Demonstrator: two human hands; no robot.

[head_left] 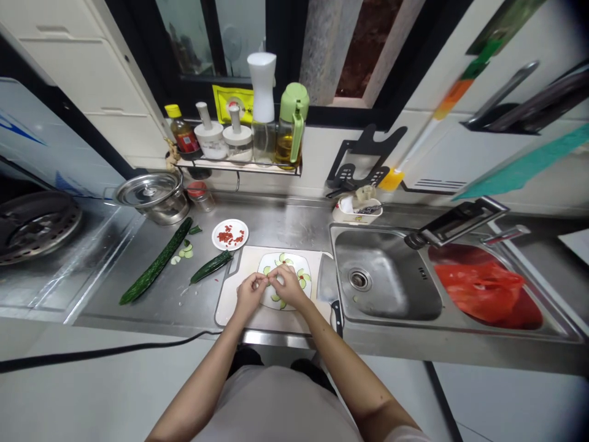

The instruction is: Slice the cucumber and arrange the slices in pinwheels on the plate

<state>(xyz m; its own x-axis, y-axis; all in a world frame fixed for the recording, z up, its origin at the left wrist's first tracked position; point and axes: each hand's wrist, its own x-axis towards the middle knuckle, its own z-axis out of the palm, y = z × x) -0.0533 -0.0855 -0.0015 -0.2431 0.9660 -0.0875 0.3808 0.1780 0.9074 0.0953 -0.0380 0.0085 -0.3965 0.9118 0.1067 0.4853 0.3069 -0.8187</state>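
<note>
My left hand (pixel 251 294) and my right hand (pixel 289 287) meet over a white square plate (pixel 300 301), thumbs and fingers pinched together. Whatever small thing lies between the fingertips is too small to make out. Thin cucumber slices (pixel 304 279) are set in clusters on the plate, some with red bits at the middle; my hands hide part of it. Under the plate lies a pale cutting board (pixel 227 310). A kitchen knife (pixel 327 279) rests on its right side, black handle toward me. Behind the board, a small round plate (pixel 215 238) holds chopped red pieces (pixel 225 236).
Left of the board lie a cut cucumber (pixel 211 267), a long whole cucumber (pixel 156 261) and loose slices (pixel 186 252). A lidded steel pot (pixel 165 205) stands behind. At right is a double sink (pixel 386 276) with a red plastic bag (pixel 481 285). Bottles line a shelf (pixel 239 167).
</note>
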